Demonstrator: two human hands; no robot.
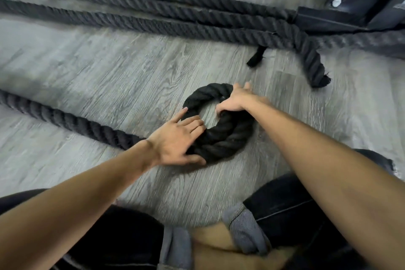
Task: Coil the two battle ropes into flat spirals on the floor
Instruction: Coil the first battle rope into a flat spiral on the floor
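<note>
A thick black battle rope (65, 119) runs in from the left across the grey wood floor and curls into a small ring (228, 138) in the middle. My left hand (177, 139) lies flat on the ring's lower left side, fingers spread over the rope. My right hand (235, 99) grips the ring's upper right part, fingers curled around the rope from inside the hole. Several more strands of black rope (153, 17) lie straight across the floor further back, ending in a bent, frayed end (311, 63) at the right.
A black metal frame base (341, 17) with a bolt stands at the upper right, where the far rope strands meet it. A short black strap (256, 57) sticks out below them. My knees in dark trousers fill the bottom edge.
</note>
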